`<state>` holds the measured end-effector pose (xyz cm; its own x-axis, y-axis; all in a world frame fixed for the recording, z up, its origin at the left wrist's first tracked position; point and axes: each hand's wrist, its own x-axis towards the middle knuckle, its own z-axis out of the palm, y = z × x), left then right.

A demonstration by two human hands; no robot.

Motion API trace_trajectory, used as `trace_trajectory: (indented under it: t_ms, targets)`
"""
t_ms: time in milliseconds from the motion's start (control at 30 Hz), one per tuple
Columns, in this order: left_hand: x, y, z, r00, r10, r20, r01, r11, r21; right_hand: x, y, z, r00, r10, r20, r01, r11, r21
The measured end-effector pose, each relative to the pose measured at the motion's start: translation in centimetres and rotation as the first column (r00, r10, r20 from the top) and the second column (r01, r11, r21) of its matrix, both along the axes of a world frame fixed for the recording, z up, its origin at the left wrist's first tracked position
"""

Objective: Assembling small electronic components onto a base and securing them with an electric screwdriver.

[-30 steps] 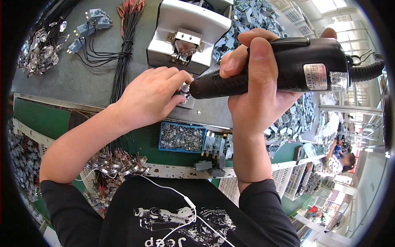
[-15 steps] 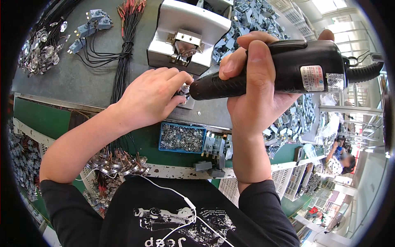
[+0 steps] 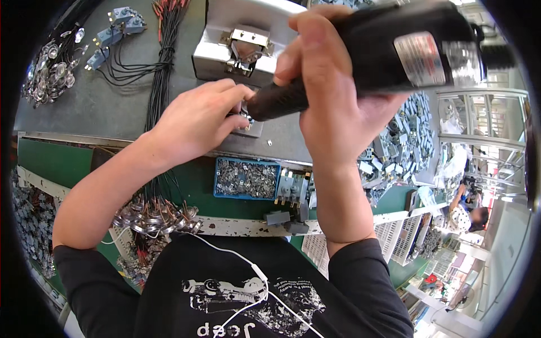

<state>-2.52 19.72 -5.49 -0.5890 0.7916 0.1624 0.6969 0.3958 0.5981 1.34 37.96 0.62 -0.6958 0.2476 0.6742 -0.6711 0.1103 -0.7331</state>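
Observation:
My right hand (image 3: 332, 101) is wrapped round a black electric screwdriver (image 3: 366, 56), which slants from upper right down to the left. Its tip meets a small metal part (image 3: 245, 115) between the fingertips of my left hand (image 3: 194, 115). That left hand is pinched on the part, which rests on a small metal block (image 3: 253, 130) at the bench edge. My fingers and the screwdriver's nose hide most of the part, so its kind cannot be made out. Just behind stands a white metal fixture (image 3: 211, 56) with a metal mechanism on its front.
A blue tray (image 3: 214, 179) of small metal pieces sits below my hands, beside grey switch-like parts (image 3: 290, 188). Bundled black wires (image 3: 159, 84) lie on the left of the bench. Grey parts (image 3: 403, 129) are heaped at right. A person (image 3: 462, 217) is farther off at right.
My right hand and the screwdriver have moved left and tipped more steeply, with the rear end higher. My left hand stays pinched on the metal part. The whole view has shifted slightly.

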Motion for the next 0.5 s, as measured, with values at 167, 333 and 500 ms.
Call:
trace_trajectory:
  t_ms: [167,333,500]
  targets:
    - [0.0,0.0,-0.3,1.000,0.013,0.010,-0.013,1.000,0.006,0.4,0.1,0.4,0.998,0.037,0.053,-0.038,0.999,0.007]
    - [0.3,-0.1,-0.5,0.998,0.039,0.044,-0.038,0.999,-0.036,0.8,-0.4,1.0,0.991,0.093,0.096,-0.095,0.995,0.016]
    - [-0.2,-0.4,-1.5,0.998,-0.020,-0.066,0.023,0.999,0.042,1.4,-0.8,1.8,0.980,0.151,0.132,-0.155,0.988,0.019]
